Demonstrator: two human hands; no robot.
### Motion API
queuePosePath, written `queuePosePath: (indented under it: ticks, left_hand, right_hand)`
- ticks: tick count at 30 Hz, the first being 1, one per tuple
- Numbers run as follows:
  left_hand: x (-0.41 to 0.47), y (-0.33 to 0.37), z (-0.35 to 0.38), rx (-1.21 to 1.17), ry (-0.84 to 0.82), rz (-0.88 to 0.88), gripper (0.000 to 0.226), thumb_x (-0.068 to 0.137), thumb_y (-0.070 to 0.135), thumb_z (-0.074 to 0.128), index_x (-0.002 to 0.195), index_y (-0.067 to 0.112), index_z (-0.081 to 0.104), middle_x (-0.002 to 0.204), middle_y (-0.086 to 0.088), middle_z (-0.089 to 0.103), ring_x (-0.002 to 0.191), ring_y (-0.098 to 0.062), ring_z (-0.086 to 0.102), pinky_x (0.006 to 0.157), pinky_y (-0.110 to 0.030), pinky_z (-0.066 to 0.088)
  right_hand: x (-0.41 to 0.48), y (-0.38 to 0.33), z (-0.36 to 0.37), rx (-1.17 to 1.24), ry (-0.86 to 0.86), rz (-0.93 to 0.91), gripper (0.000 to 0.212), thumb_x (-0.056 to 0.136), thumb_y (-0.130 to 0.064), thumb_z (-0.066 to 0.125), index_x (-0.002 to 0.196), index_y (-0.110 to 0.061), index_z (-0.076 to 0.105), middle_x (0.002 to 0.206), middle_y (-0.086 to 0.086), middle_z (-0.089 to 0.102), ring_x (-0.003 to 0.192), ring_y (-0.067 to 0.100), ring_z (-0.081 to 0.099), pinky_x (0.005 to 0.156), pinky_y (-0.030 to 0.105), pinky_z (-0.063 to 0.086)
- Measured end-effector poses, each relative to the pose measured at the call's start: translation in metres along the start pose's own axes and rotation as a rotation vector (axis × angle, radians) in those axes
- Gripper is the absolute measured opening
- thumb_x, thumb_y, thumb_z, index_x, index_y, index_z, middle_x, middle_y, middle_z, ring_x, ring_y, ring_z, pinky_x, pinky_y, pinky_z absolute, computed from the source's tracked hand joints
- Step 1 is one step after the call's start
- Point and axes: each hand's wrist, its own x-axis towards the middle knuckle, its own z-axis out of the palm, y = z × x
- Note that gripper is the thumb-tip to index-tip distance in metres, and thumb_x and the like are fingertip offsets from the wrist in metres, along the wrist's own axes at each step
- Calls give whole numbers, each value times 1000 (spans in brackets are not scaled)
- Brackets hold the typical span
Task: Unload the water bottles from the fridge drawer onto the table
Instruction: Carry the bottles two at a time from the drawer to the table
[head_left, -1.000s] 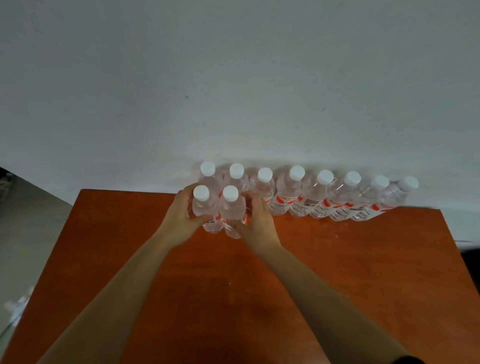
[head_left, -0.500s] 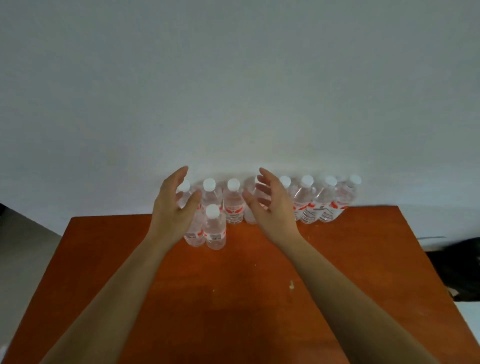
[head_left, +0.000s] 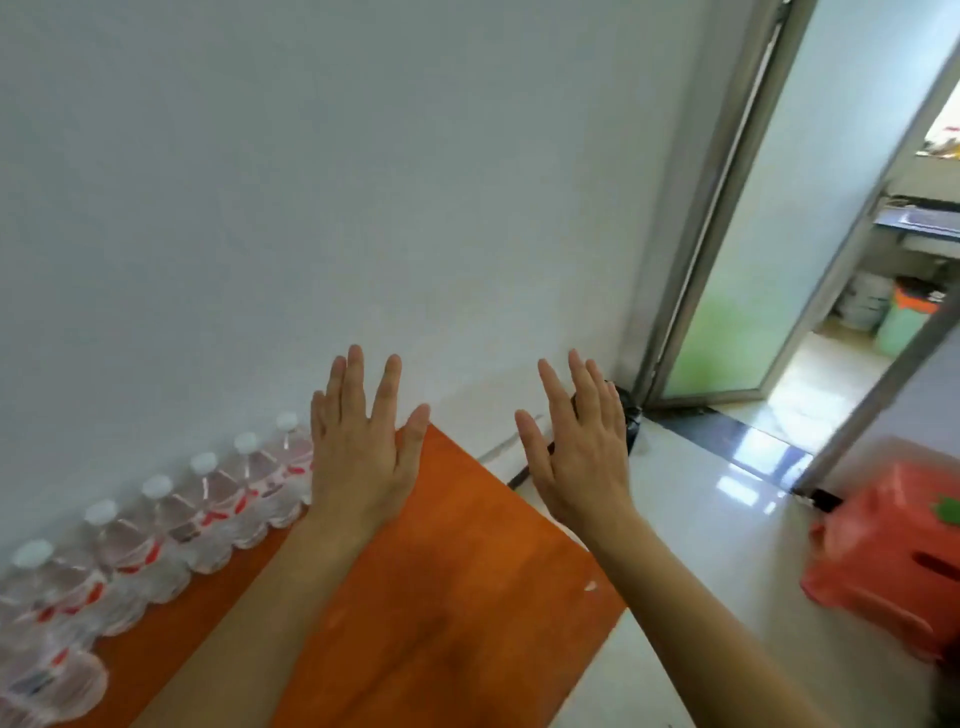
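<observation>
Several clear water bottles (head_left: 208, 512) with white caps and red labels stand in a row along the wall on the orange-brown table (head_left: 441, 597). One more bottle (head_left: 52, 680) stands nearer, at the lower left edge of the view. My left hand (head_left: 361, 447) is open, fingers spread, above the table's far right corner, just right of the row. My right hand (head_left: 576, 441) is open too, held past the table's right edge over the floor. Neither hand holds anything. No fridge drawer is in view.
A white wall runs behind the table. To the right lies a glossy tiled floor with an orange plastic stool (head_left: 893, 561). A metal-framed frosted glass door (head_left: 769, 234) stands open at the upper right. A dark cable (head_left: 519, 475) lies by the wall.
The view has swung to the right, so the bottles now sit at the left. Both hands have left the bottles and moved right, open, towards the table's right edge.
</observation>
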Motion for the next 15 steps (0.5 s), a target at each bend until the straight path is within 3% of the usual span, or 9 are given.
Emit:
queuePosePath:
  ticks: [7,12,15]
  left_hand:
    - [-29,274,82,-107,-148,337,72,94,69,1,157,34,-2,165,-4,-19,150,-20,-22,123,-53,2]
    - [-62,422,115,-168,-198,573,76,95,68,1,158,28,9,166,-9,-10,152,-24,-15,122,-53,4]
    - [-81,495,140,-222,-218,709,74,97,66,9,159,26,8,166,-9,-10,153,-24,-14,122,-55,9]
  right_hand:
    - [-88,206,-196,-231,166,302,61,102,-52,38,157,-29,23,167,8,15,155,24,7,124,48,13]
    - [-152,293,-295,-335,273,492,66,101,-55,30,159,-24,22,167,8,14,155,26,8,125,45,7]
    - [-193,331,-339,-369,335,579,72,101,-53,39,161,-23,11,168,6,10,155,24,5,125,43,2]
